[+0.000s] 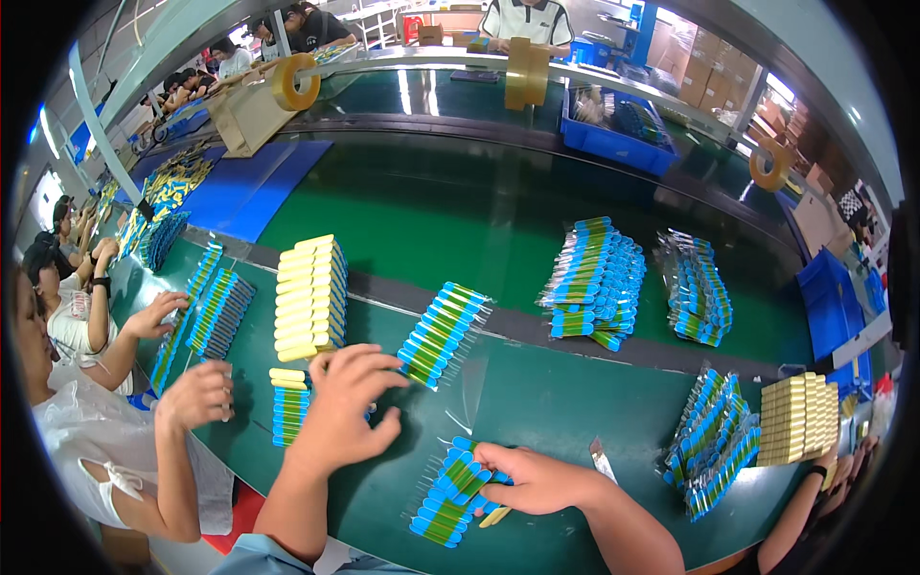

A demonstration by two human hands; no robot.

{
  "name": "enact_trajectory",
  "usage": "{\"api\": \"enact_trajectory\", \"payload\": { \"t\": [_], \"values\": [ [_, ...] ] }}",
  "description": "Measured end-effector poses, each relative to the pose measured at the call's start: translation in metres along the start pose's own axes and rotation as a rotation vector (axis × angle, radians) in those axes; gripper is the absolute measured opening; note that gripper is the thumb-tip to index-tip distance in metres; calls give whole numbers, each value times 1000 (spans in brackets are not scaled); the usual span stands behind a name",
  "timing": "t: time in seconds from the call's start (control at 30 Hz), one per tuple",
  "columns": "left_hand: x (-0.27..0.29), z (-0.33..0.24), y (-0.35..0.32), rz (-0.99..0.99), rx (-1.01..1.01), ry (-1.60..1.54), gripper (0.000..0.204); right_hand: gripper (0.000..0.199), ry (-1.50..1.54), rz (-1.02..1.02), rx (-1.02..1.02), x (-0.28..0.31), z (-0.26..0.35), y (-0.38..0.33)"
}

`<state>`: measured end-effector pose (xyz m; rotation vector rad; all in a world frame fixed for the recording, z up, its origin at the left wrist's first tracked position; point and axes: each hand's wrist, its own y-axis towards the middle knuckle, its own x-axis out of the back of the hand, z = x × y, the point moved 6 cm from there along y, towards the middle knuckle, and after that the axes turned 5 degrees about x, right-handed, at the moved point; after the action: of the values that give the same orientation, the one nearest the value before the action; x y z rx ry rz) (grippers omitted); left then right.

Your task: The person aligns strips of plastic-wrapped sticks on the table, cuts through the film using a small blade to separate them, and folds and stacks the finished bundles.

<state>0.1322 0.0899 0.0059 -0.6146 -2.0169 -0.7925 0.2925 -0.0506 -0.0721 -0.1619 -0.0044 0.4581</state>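
My left hand (pixel 350 407) hovers over the green table with its fingers apart and nothing in it. Just beyond it rises a stack of yellow-ended pieces (pixel 309 297) with blue sides. Partly behind my left wrist lies a small row of blue-and-green handles (pixel 289 414). Farther right is a slanted row of blue-and-green handles (pixel 446 331) with thin spiky tips. My right hand (pixel 532 479) is closed, thumb on top, on a few blue-and-green handles (pixel 462 474). More such handles (pixel 441 520) lie beneath it, and a yellow piece (pixel 495 517) shows under the fingers.
Bagged handles lie in piles (pixel 596 283) on the conveyor belt (pixel 412 201) and near right (pixel 714 436), beside a yellow stack (pixel 798 417). A co-worker's hand (pixel 196 395) is close on the left. Tape rolls (pixel 295 82) hang from an overhead bar. A blue bin (pixel 618 139) stands far off.
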Motion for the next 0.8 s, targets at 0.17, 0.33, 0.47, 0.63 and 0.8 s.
{"api": "enact_trajectory", "payload": {
  "t": [0.17,0.33,0.47,0.63,0.8],
  "values": [
    [-34,-8,-6,218,-86,34,49,29,-47,61,-74,-4,14,1],
    [-41,10,-6,191,59,241,60,30,-242,167,-156,-8,20,-8],
    [-43,6,-7,144,51,283,62,30,-215,263,-287,-15,18,-15],
    [-31,-38,-1,212,-302,-199,37,24,55,185,-2,1,43,-21],
    [-62,-57,-25,471,-484,-204,24,24,481,-275,312,51,46,-27]
  ]
}}
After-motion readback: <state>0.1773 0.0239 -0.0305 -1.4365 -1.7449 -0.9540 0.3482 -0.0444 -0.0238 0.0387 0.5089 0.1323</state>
